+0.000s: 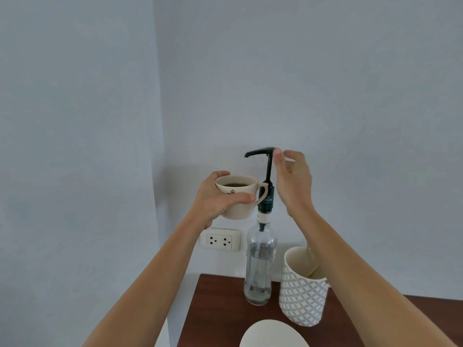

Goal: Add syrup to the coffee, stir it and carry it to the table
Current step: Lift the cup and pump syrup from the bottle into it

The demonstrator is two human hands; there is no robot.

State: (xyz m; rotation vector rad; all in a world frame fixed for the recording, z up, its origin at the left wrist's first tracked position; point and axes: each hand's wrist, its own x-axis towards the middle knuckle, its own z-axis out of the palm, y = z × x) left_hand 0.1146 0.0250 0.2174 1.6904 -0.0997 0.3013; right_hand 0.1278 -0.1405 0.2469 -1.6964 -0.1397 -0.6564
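Observation:
My left hand (220, 199) grips a cream coffee cup (238, 194) with dark coffee in it, held in the air under the spout of the black pump (263, 152). The pump tops a clear glass syrup bottle (260, 261) that stands on the dark wooden table (215, 309). The cup's handle points right and touches the pump's neck. My right hand (293, 181) hovers just right of the pump head, fingers apart, fingertips at the back of the pump top, holding nothing.
A white patterned holder (300, 296) with an utensil in it stands right of the bottle. A white saucer (273, 334) lies at the near edge. A wall socket (220, 239) sits behind the table, low on the pale wall.

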